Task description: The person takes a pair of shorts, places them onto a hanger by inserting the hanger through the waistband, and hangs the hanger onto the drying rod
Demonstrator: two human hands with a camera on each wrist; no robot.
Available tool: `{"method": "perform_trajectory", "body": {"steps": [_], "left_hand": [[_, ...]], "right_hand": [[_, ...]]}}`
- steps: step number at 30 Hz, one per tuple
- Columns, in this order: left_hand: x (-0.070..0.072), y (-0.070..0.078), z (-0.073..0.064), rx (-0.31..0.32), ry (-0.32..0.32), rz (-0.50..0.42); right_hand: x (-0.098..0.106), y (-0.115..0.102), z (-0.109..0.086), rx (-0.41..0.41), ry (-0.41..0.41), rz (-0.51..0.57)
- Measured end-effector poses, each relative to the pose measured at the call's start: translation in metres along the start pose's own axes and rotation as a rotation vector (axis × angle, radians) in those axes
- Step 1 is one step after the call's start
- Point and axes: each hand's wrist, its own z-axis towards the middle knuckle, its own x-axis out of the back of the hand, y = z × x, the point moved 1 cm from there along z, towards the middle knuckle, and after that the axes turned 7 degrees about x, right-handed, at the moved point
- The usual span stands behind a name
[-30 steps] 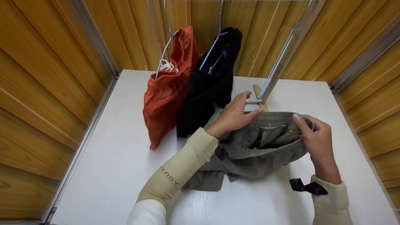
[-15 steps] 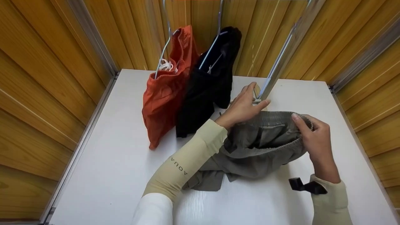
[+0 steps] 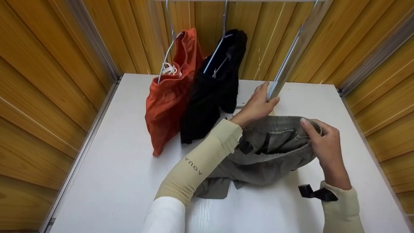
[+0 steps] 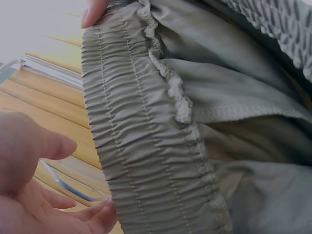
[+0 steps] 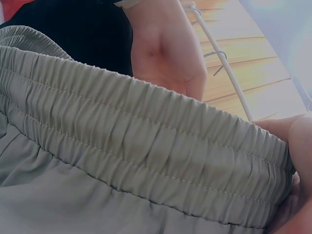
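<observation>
Grey trousers or shorts [image 3: 262,174] with an elastic waistband lie bunched on the white table, their waist opening facing up. My right hand [image 3: 328,142] pinches the waistband at its right end, thumb on the inner side. Past the waistband's far edge reaches my left hand [image 3: 257,105], its thumb held apart from the fingers and nothing gripped. In the left wrist view a bluish wire hanger [image 4: 66,183] shows behind the fingers of that hand. The gathered waistband [image 5: 146,131] fills much of the right wrist view, with the left hand behind it.
An orange-red garment [image 3: 166,113] with a white drawstring and a black garment [image 3: 207,110] hang from wire hangers on a rack, left of the grey one. The rack's upright post [image 3: 299,48] rises behind my left hand. Wood-panelled walls [image 3: 35,81] enclose the table [image 3: 106,181].
My left hand has moved away from me and slightly right, from over the waistband to beyond its far edge. My right hand keeps its hold on the waistband.
</observation>
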Motion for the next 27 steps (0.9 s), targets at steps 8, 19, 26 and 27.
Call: {"method": "perform_trajectory", "body": {"steps": [8, 19, 26, 27], "left_hand": [[-0.003, 0.002, 0.006, -0.027, 0.019, -0.016], [-0.004, 0.006, 0.011, -0.068, 0.026, -0.028], [-0.003, 0.007, 0.012, -0.125, 0.084, -0.073], [-0.003, 0.008, 0.012, -0.130, 0.096, -0.083]], "right_hand": [[0.000, 0.001, -0.001, -0.002, -0.008, -0.002], [0.000, 0.001, -0.003, 0.011, 0.009, 0.017], [0.001, 0.002, -0.003, -0.011, 0.014, 0.008], [0.001, 0.002, -0.003, -0.011, 0.013, 0.006]]}}
